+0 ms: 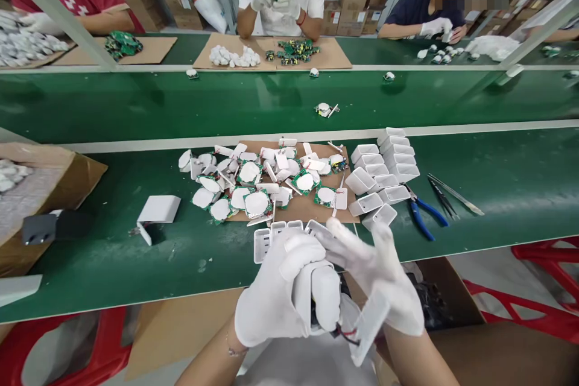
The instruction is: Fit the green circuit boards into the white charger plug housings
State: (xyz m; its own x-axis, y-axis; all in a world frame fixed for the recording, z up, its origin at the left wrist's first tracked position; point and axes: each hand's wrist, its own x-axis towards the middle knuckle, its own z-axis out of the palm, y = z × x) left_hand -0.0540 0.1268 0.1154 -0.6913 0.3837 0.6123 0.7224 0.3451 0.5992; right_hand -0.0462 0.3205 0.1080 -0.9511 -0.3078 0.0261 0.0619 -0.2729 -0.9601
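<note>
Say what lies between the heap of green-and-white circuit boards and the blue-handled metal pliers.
White rectangular plastic cases, plus an edge of flat brown cardboard, as the head view shows.

Matt cloth covers the left hand (280,292) and right hand (380,274); the panel (371,324) looks like smooth plastic, as do the cases (402,169). The bench (506,187) is smooth, faintly glossy; the sheet (299,211), matt cardboard; the tweezers (456,194), shiny metal.
</note>
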